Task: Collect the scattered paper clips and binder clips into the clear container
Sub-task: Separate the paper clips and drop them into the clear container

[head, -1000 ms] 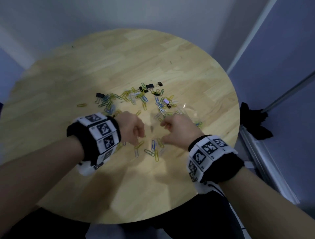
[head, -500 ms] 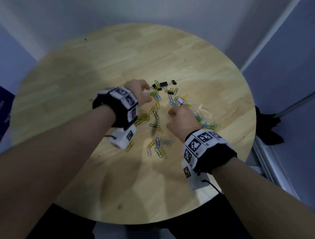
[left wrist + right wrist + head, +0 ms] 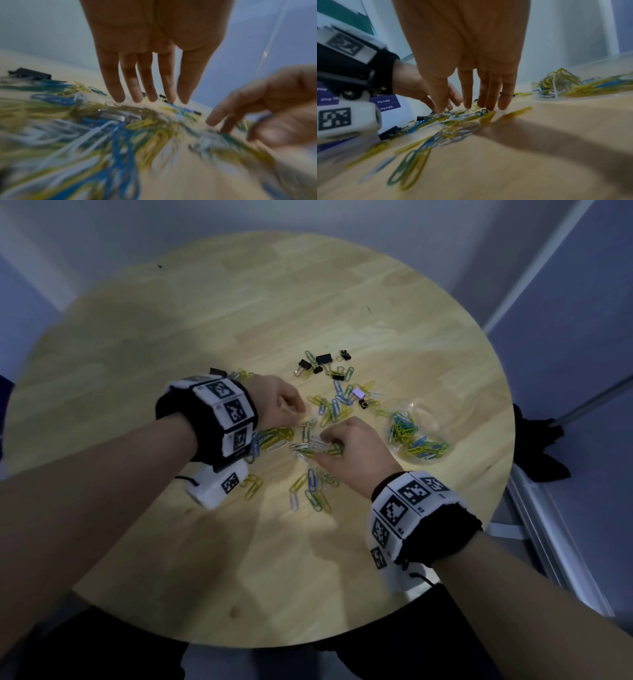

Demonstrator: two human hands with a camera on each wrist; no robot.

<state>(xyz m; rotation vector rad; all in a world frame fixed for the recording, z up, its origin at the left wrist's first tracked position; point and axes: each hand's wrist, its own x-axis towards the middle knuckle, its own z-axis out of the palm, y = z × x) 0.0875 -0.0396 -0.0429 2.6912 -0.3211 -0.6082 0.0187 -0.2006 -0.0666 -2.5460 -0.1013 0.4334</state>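
Coloured paper clips [image 3: 310, 445] lie bunched and scattered on the round wooden table [image 3: 239, 313]. My left hand [image 3: 282, 404] rests straight fingers [image 3: 137, 93] on the far-left side of the bunch. My right hand [image 3: 347, 445] touches its near-right side with fingertips [image 3: 489, 106] on yellow and green clips. Neither hand holds anything. The clear container [image 3: 430, 419], to the right of my right hand, holds several clips. Black binder clips [image 3: 323, 359] lie beyond the hands; another black binder clip [image 3: 29, 73] lies left of my left hand.
More paper clips [image 3: 310, 491] lie near me between the wrists. A small pale binder clip [image 3: 358, 393] sits among clips behind the bunch. The table's right edge [image 3: 510, 419] is close to the container, with a black object [image 3: 537, 446] on the floor beyond it.
My left hand has drawn back from the far clips toward the right hand, dragging clips with it. A denser bunch now lies between the hands. The right hand has barely moved.
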